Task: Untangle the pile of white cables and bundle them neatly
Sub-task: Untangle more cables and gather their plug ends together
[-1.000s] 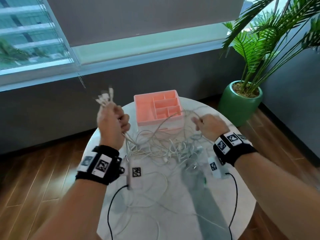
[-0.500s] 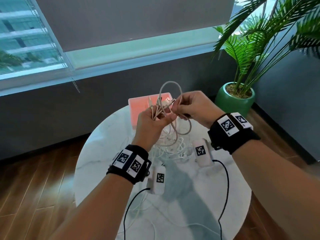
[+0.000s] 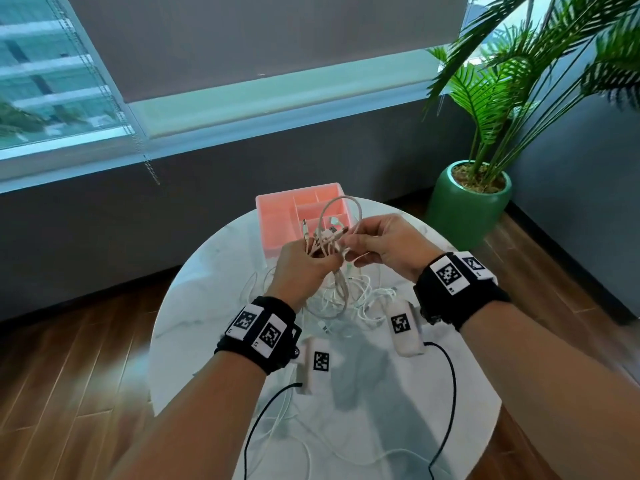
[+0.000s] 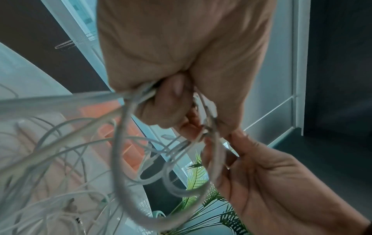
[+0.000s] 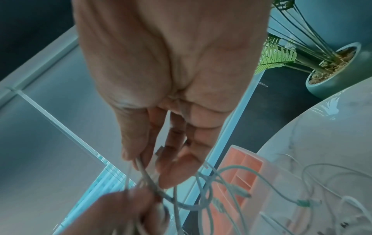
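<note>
Progress: we judge the task early. We hold a few cables (image 3: 330, 237) gathered by their plug ends; no tied bundle shows anywhere.
Left to do: most of the pile (image 3: 349, 299) lies tangled at the middle of the table (image 3: 194, 306), with loose strands trailing toward its near edge. We reckon these need pulling free, gathering and coiling.
Left hand (image 3: 300, 270): raised above the table's far half, fingers curled tight round several strands, plugs poking up out of the fist. The wrist view shows the thumb (image 4: 175, 89) pressed over the cords.
Right hand (image 3: 388, 245): close against the left, nearly touching it, thumb and forefinger pinching a strand at the plug ends, the other fingers loosely bent.
Loop (image 3: 341, 211): one cable arches up above both hands, in front of the tray (image 3: 273, 209).
Tray: pink, with compartments, at the table's far edge; we see no cable stowed in it.
Hanging strands: they drop from the left fist into the pile below.
</note>
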